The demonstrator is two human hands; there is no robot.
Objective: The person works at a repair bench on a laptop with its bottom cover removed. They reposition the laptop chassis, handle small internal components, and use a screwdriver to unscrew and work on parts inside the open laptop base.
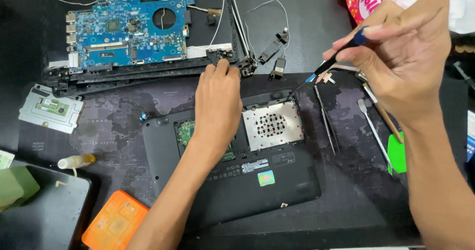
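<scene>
A black laptop base (277, 180) lies upside down on the dark mat, with an open bay showing a silver perforated drive bracket (272, 125) and a green board. My left hand (216, 104) reaches over the base, its fingertips pressing on a black plastic frame (148, 72) beyond it. My right hand (398, 52) is raised at the upper right, pinching a thin black screwdriver (341, 53) with a blue end, its tip pointing down-left toward the base's far right corner.
A blue motherboard (126, 32) rests on the frame at top left. A silver touchpad plate (49, 109) lies left. An orange case (114, 223) and a small glue bottle (74, 162) sit lower left. Metal pry tools (373, 131) and a green pick (397, 153) lie right.
</scene>
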